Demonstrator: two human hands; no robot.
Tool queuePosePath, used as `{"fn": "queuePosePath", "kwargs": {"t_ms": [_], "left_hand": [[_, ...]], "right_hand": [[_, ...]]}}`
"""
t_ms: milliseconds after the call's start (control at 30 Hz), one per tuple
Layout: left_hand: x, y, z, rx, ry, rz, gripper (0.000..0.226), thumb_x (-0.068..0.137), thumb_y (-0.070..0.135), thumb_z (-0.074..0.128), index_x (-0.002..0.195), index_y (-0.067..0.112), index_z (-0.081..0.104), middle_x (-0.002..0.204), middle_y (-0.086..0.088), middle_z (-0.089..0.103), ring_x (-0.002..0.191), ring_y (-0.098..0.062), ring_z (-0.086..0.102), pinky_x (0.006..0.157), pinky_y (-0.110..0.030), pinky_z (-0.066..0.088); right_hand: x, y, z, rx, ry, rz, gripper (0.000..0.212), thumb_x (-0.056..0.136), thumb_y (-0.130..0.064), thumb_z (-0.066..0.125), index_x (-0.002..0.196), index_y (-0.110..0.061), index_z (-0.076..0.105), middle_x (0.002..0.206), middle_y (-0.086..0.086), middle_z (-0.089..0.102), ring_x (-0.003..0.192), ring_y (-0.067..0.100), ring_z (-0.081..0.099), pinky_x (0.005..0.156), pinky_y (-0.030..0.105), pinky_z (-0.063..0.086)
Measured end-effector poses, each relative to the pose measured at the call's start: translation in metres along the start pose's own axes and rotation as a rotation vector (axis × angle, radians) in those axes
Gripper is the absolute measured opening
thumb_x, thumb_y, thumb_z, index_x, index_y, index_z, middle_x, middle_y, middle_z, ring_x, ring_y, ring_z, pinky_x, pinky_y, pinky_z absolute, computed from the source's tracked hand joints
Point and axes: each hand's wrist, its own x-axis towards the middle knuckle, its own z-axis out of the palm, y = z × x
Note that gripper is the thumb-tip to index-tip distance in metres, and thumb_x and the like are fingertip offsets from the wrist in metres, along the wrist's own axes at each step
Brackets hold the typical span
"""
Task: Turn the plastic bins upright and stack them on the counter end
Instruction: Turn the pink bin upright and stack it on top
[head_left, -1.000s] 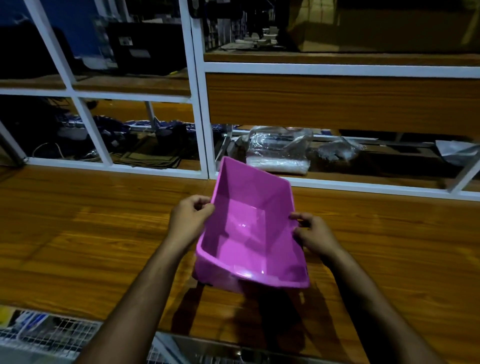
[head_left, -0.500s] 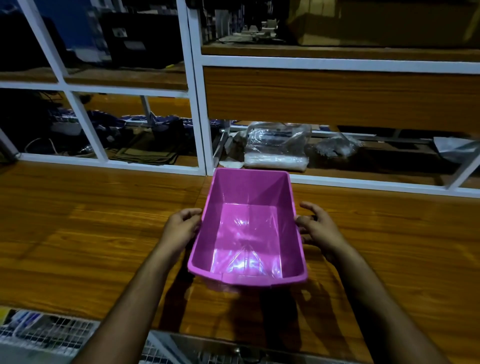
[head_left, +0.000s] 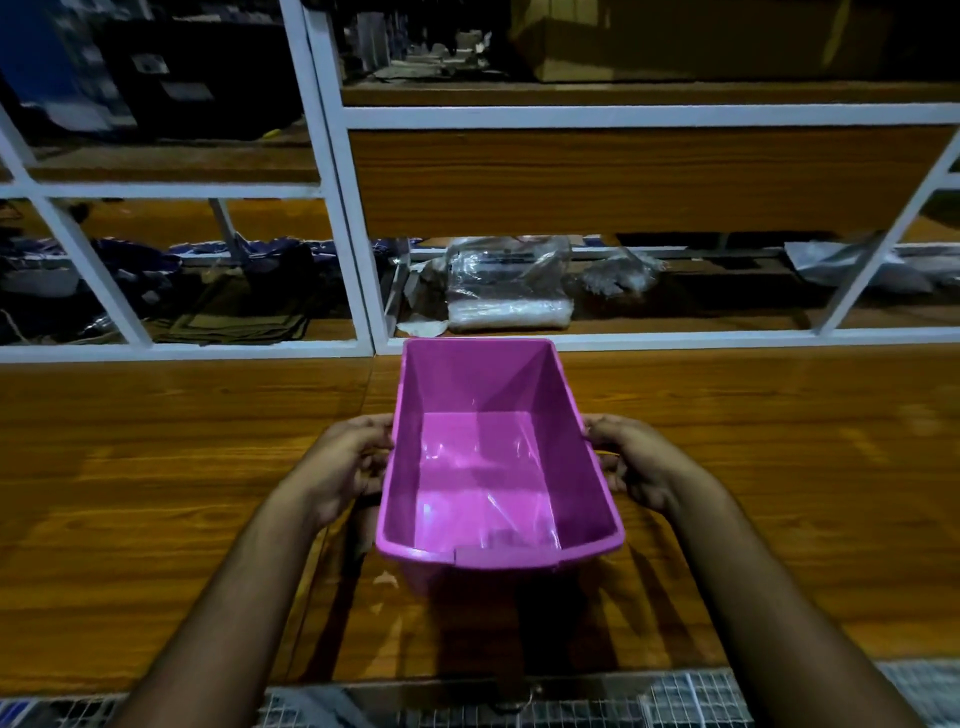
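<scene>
A single purple plastic bin (head_left: 488, 467) stands upright and level in the middle of the wooden counter (head_left: 156, 493), its open mouth facing up and nothing inside. My left hand (head_left: 345, 467) grips its left long side just under the rim. On the opposite long side my right hand (head_left: 631, 462) holds it the same way. The bin's far end reaches close to the white window frame. No other bin is in view.
A white-framed glass partition (head_left: 343, 218) runs along the counter's far edge. Behind the glass lie clear plastic bags (head_left: 506, 283) and dark folded cloth (head_left: 239, 322). A wire mesh rack (head_left: 691, 699) sits below the counter's near edge.
The bin was tilted with its mouth toward me; it has been levelled upright and rests lower on the counter. Both hands stayed on its sides, the right closing back onto it.
</scene>
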Motion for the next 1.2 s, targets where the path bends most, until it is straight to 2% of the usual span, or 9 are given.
{"fn": "queuePosePath", "kwargs": {"t_ms": [233, 400, 500, 600, 700, 800, 933, 1067, 1200], "left_hand": [[-0.002, 0.005, 0.018, -0.065, -0.165, -0.036, 0.038, 0.086, -0.006, 0.049, 0.118, 0.005, 0.065, 0.096, -0.015, 0.067, 0.078, -0.02, 0.061, 0.06, -0.032, 0.058], [-0.002, 0.001, 0.051, -0.058, -0.286, -0.065, 0.04, 0.079, -0.003, 0.056, 0.114, 0.012, 0.069, 0.101, -0.015, 0.058, 0.076, -0.019, 0.047, 0.054, -0.031, 0.058], [-0.011, -0.002, 0.089, -0.019, -0.368, -0.056, 0.047, 0.071, 0.003, 0.06, 0.116, 0.014, 0.07, 0.096, -0.012, 0.054, 0.072, -0.016, 0.043, 0.056, -0.03, 0.056], [-0.021, -0.006, 0.135, 0.04, -0.43, -0.037, 0.044, 0.08, -0.003, 0.055, 0.119, 0.012, 0.066, 0.101, -0.015, 0.052, 0.083, -0.026, 0.043, 0.059, -0.032, 0.057], [-0.037, -0.014, 0.199, 0.101, -0.487, -0.03, 0.042, 0.085, -0.006, 0.049, 0.121, 0.01, 0.064, 0.101, -0.017, 0.059, 0.088, -0.029, 0.051, 0.06, -0.034, 0.059], [-0.055, -0.028, 0.27, 0.172, -0.575, -0.019, 0.041, 0.086, -0.005, 0.046, 0.119, 0.01, 0.065, 0.095, -0.012, 0.068, 0.076, -0.02, 0.063, 0.059, -0.033, 0.059], [-0.084, -0.058, 0.381, 0.211, -0.669, -0.036, 0.041, 0.084, -0.004, 0.046, 0.118, 0.009, 0.066, 0.088, -0.007, 0.067, 0.059, -0.009, 0.059, 0.054, -0.026, 0.054], [-0.114, -0.093, 0.5, 0.26, -0.766, -0.053, 0.042, 0.077, 0.001, 0.052, 0.114, 0.009, 0.069, 0.1, -0.017, 0.066, 0.073, -0.019, 0.059, 0.059, -0.028, 0.054], [-0.143, -0.113, 0.604, 0.255, -0.816, -0.068, 0.037, 0.083, -0.006, 0.046, 0.111, 0.003, 0.067, 0.089, -0.015, 0.066, 0.053, -0.008, 0.061, 0.043, -0.017, 0.049]], "right_hand": [[-0.039, 0.012, -0.024, 0.107, 0.099, -0.023, 0.028, 0.096, -0.01, 0.047, 0.12, -0.007, 0.062, 0.083, 0.006, 0.061, 0.032, 0.0, 0.043, 0.028, 0.014, 0.038], [-0.085, 0.026, -0.055, 0.191, 0.14, -0.074, 0.029, 0.091, -0.007, 0.05, 0.114, -0.011, 0.068, 0.092, 0.008, 0.069, 0.049, 0.007, 0.06, 0.04, 0.019, 0.052], [-0.12, 0.035, -0.085, 0.256, 0.208, -0.122, 0.027, 0.09, -0.005, 0.049, 0.106, -0.015, 0.069, 0.086, 0.005, 0.071, 0.052, 0.01, 0.062, 0.044, 0.02, 0.053], [-0.158, 0.042, -0.118, 0.287, 0.267, -0.156, 0.027, 0.089, -0.005, 0.048, 0.106, -0.015, 0.067, 0.085, 0.006, 0.068, 0.055, 0.01, 0.061, 0.047, 0.021, 0.052], [-0.204, 0.055, -0.161, 0.374, 0.347, -0.196, 0.026, 0.09, -0.002, 0.046, 0.104, -0.012, 0.066, 0.08, 0.006, 0.065, 0.052, 0.008, 0.059, 0.048, 0.019, 0.053], [-0.254, 0.072, -0.208, 0.415, 0.429, -0.234, 0.029, 0.089, -0.001, 0.045, 0.096, -0.015, 0.068, 0.079, 0.005, 0.064, 0.051, 0.007, 0.057, 0.049, 0.018, 0.052], [-0.328, 0.097, -0.287, 0.412, 0.581, -0.274, 0.027, 0.089, -0.001, 0.046, 0.093, -0.018, 0.067, 0.078, 0.002, 0.064, 0.054, 0.007, 0.056, 0.052, 0.02, 0.049], [-0.409, 0.12, -0.369, 0.413, 0.712, -0.299, 0.027, 0.089, -0.002, 0.048, 0.097, -0.018, 0.068, 0.082, 0.003, 0.067, 0.063, 0.012, 0.059, 0.059, 0.024, 0.051], [-0.469, 0.126, -0.442, 0.426, 0.806, -0.316, 0.023, 0.089, -0.003, 0.052, 0.095, -0.019, 0.068, 0.078, 0.0, 0.067, 0.063, 0.013, 0.059, 0.06, 0.026, 0.049]]}}
